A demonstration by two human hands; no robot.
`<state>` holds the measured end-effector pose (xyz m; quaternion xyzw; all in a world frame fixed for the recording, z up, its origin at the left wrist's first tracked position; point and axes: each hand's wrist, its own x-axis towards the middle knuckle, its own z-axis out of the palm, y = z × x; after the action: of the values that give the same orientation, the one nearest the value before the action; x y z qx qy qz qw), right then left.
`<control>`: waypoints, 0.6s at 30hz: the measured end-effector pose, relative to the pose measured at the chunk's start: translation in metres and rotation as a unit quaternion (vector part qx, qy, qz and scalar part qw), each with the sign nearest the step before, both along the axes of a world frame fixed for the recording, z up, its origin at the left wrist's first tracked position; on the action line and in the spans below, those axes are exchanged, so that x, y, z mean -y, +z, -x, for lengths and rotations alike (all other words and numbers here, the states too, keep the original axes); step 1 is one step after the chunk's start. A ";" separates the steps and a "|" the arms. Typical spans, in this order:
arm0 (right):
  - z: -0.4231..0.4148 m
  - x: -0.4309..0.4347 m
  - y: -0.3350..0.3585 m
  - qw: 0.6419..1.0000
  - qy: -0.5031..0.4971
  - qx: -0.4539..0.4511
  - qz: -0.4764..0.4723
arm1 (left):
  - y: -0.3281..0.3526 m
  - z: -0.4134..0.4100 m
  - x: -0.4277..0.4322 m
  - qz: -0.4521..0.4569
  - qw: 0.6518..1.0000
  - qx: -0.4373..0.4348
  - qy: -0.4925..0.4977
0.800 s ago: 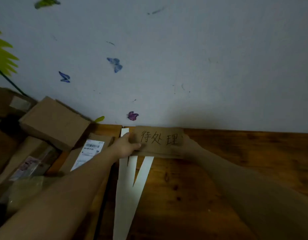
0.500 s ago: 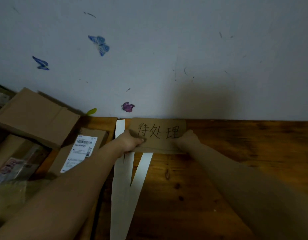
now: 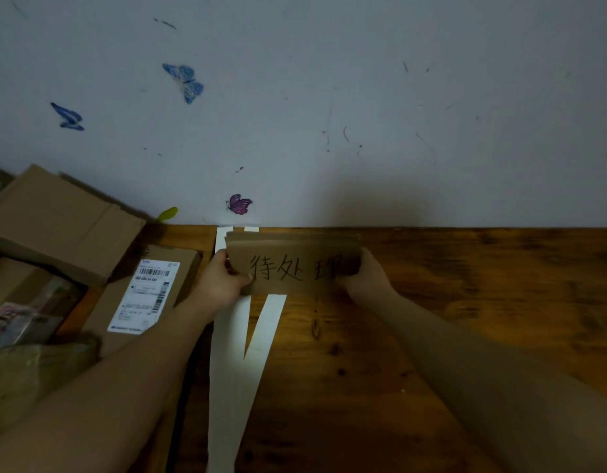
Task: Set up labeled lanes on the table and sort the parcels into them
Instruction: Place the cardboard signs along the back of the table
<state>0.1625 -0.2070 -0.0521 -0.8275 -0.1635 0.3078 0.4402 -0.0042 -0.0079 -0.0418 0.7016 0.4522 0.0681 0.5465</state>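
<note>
We are working at the far edge of the surface (image 3: pixel 465 302), by the wall. The parcels (image 3: pixel 56 220) are lying unsorted at left. We are laying the cardboard label (image 3: pixel 295 264) across the white strips (image 3: pixel 233 370), presumably to head a lane. The left hand (image 3: pixel 223 285) and right hand (image 3: pixel 366 278) are each gripping one end to keep it level.

A brown cardboard label (image 3: pixel 295 264), handwritten 待处理 in black, sits at the far edge of the table (image 3: pixel 465 302), pinched at its short ends by the left hand (image 3: pixel 220 285) and right hand (image 3: pixel 366 278). It overlaps two white paper strips (image 3: pixel 232 336) that converge toward the near side. Brown parcels (image 3: pixel 56 216) are piled to the left; one flat box (image 3: pixel 187 264) bears a white shipping label.
</note>
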 end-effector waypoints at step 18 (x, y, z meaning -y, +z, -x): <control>-0.004 0.027 0.012 0.996 -0.053 -0.043 -0.063 | -0.048 0.036 0.037 -0.411 0.795 -0.258 -0.364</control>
<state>0.1662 -0.2343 -0.0406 -0.7917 -0.1193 0.3083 0.5138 -0.0398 -0.0453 -0.0898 0.9645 0.2170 -0.1403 0.0544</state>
